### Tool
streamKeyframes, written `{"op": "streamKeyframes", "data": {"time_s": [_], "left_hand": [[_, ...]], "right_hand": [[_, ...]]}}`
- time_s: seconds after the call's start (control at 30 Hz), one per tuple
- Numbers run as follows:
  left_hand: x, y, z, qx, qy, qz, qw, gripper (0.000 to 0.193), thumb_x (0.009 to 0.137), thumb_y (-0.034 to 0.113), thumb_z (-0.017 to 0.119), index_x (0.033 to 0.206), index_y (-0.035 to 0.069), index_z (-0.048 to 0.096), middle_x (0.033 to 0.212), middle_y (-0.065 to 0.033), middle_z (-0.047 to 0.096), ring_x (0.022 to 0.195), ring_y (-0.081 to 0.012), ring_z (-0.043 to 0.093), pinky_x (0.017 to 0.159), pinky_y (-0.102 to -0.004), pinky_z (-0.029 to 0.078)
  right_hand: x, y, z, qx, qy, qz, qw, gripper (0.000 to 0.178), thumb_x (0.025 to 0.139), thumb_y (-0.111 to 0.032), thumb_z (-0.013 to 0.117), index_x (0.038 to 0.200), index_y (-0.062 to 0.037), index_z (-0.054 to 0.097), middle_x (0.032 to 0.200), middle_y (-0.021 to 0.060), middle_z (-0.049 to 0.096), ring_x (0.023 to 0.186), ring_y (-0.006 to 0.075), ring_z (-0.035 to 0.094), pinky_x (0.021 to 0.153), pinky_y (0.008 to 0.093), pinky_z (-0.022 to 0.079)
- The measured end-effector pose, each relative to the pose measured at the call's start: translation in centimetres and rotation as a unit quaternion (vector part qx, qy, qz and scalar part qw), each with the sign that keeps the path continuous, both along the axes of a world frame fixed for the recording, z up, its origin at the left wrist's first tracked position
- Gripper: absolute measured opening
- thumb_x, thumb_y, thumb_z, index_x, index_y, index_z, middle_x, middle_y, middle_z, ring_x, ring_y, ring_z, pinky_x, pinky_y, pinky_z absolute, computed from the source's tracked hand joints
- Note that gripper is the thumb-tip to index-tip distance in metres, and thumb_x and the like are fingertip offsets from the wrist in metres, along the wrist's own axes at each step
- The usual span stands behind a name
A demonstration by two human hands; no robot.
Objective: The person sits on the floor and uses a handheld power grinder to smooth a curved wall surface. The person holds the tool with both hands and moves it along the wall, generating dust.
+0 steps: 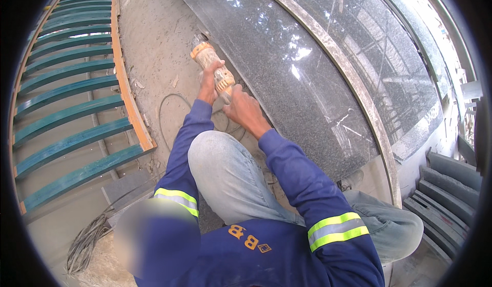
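The left hand (pixel 210 82) is wrapped around the middle of a dusty orange-and-grey power tool (pixel 207 56), while the right hand (pixel 245 110) is closed around its rear end, next to the slab edge. The tool slants up and to the left, its head just beside the left edge of a dark, speckled stone slab (pixel 287 67); whether the two touch, I cannot tell. On the tool's other side, a strip of dusty floor (pixel 148 46) leaves room sideways, as far as the orange rail (pixel 119 61) of a rack with green slats (pixel 77 86). A thin cable (pixel 162 114) loops over that floor, left of the forearms. Nearer the body, a bent knee (pixel 218 159) rises between the sleeves, narrowing the space behind the hands. A pale, dusty bar (pixel 341 64) borders the slab's right edge, with another glossy slab (pixel 389 56) beyond it. Farther out, dark stone strips (pixel 451 189) stand at lower right, and bundled cable (pixel 86 243) lies at lower left.
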State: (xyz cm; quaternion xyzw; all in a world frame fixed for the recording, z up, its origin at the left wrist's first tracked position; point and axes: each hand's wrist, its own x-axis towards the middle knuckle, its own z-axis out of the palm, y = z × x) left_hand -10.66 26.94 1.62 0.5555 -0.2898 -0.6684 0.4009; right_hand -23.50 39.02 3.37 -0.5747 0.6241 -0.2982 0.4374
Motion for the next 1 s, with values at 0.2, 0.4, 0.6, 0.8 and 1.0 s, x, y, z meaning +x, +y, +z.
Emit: {"op": "streamKeyframes", "data": {"time_s": [0.2,0.4,0.6,0.8,1.0], "left_hand": [[-0.1,-0.6,0.1,-0.007,0.01,0.022,1.0,0.03,0.08,0.015,0.073,0.103,0.001,0.058,0.08,-0.0078,0.061,0.063,-0.0209,0.066,0.055,-0.0371,0.058],[-0.2,-0.2,0.0,-0.004,-0.012,0.007,1.0,0.031,0.081,0.021,0.072,0.101,0.004,0.055,0.078,-0.0085,0.06,0.063,-0.0241,0.066,0.059,-0.0392,0.06],[-0.2,0.2,0.0,0.008,0.001,0.004,1.0,0.03,0.082,0.02,0.071,0.101,0.004,0.054,0.079,-0.0092,0.06,0.063,-0.0253,0.066,0.059,-0.0397,0.06],[-0.3,-0.1,0.2,0.005,-0.011,-0.003,1.0,0.033,0.083,0.02,0.07,0.104,0.003,0.052,0.08,-0.0106,0.06,0.064,-0.0259,0.067,0.06,-0.0402,0.061],[0.0,-0.1,0.1,0.021,-0.001,0.0,1.0,0.034,0.083,0.02,0.069,0.105,0.002,0.051,0.08,-0.0118,0.059,0.064,-0.0268,0.067,0.06,-0.0408,0.061]], "right_hand": [[0.0,-0.7,0.2,-0.005,0.009,0.002,1.0,0.038,0.079,-0.015,0.071,0.102,0.0064,0.05,0.092,0.0329,0.07,0.089,0.0472,0.071,0.078,0.0527,0.057],[-0.2,-0.3,0.3,0.026,0.008,0.007,1.0,0.042,0.079,-0.019,0.072,0.104,0.0066,0.05,0.094,0.0334,0.07,0.092,0.0471,0.071,0.08,0.0527,0.056],[-0.3,0.5,0.3,0.019,0.001,0.005,1.0,0.043,0.08,-0.021,0.074,0.104,0.0057,0.05,0.093,0.0337,0.069,0.091,0.0473,0.071,0.079,0.0524,0.056],[-0.3,0.3,0.3,-0.008,-0.002,-0.005,1.0,0.038,0.078,-0.015,0.074,0.1,0.0056,0.051,0.09,0.0315,0.07,0.088,0.0459,0.072,0.075,0.0499,0.058],[0.0,0.3,-0.1,-0.025,-0.001,-0.007,1.0,0.036,0.078,-0.014,0.073,0.098,0.0058,0.051,0.088,0.0321,0.07,0.086,0.0464,0.071,0.074,0.0506,0.058]]}}
